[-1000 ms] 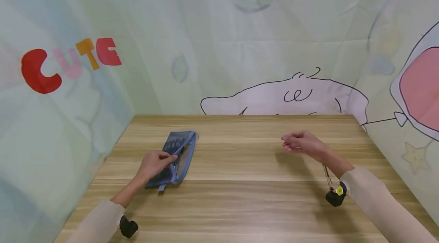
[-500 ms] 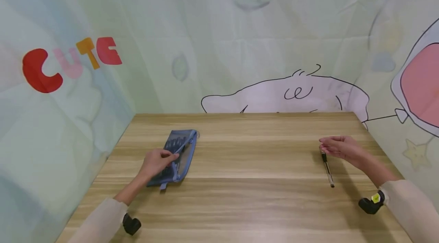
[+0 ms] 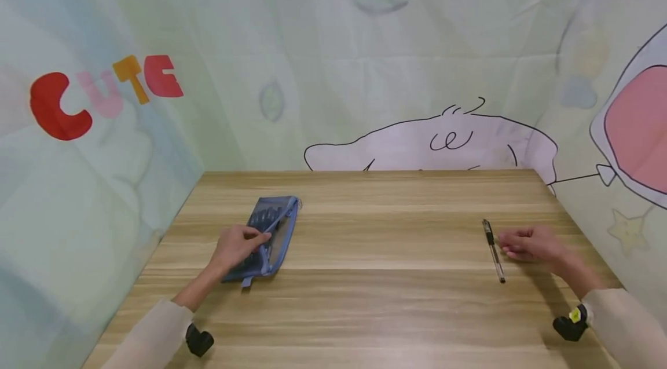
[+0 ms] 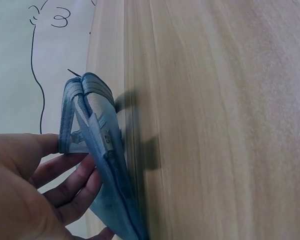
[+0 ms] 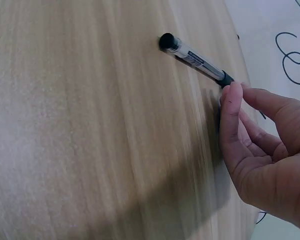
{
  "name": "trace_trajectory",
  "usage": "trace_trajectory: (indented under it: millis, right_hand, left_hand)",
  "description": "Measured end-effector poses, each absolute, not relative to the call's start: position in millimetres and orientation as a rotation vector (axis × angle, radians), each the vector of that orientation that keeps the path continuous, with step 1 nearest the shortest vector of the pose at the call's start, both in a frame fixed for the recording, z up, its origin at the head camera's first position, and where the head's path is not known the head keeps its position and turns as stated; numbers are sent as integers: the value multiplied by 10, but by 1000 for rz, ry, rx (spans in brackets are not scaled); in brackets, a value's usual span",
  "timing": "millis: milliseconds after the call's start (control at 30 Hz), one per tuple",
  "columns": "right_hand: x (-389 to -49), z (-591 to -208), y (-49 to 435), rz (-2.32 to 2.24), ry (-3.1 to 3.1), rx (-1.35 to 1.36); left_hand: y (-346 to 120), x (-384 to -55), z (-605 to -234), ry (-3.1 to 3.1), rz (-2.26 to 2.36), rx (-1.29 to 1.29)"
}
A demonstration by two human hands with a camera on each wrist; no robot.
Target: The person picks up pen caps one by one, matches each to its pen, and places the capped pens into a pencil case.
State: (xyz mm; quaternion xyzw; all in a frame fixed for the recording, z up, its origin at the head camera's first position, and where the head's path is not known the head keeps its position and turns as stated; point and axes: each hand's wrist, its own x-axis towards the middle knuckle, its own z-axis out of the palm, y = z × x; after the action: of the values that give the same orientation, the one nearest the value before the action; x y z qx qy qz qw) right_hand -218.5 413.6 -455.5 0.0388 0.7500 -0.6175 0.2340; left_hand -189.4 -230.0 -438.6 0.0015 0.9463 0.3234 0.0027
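My left hand (image 3: 237,250) pinches the zippered edge of a blue mesh pencil case (image 3: 285,244) lying on the left of the table. The case's mouth gapes, and several dark pens show through the mesh. In the left wrist view the thumb and fingers grip a raised flap of the pencil case (image 4: 115,200). A clear pen (image 3: 493,250) with a black grip lies on the table at the right. Just right of it is my right hand (image 3: 534,246), fingers loosely bent, fingertips close beside the black grip. In the right wrist view those fingertips overlap the pen (image 5: 200,62).
The wooden table (image 3: 365,311) ends at a back edge against a printed curtain (image 3: 333,68). More curtain borders its left and right sides. A black wrist camera (image 3: 570,325) sits by the right sleeve, another wrist camera (image 3: 199,340) by the left.
My right hand has moved right across the table, over the pen's upper end, then down to the pen's right side. The left hand keeps its hold on the pencil case.
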Motion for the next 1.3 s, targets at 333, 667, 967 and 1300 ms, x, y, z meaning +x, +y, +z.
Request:
trace_trajectory:
  millis: [333,667,967,1300]
  right_hand:
    - [-2170,-4570,3999,-1544,2229,198]
    - [-2172,-4560,3840,-1372,2409,194]
    - [-2204,-4532,3673,-1300,2469,182]
    - [-2409,-4441,3097,-1411,2313,8]
  left_hand:
    - [-2293,-1912,-4400,2961,1027,8]
    - [-2307,-1923,-4445,2967,1038,19]
    - [-2326,-1898,-4452,2981,1033,33]
    - [-2333,-1901,-4443,2979,1055,26]
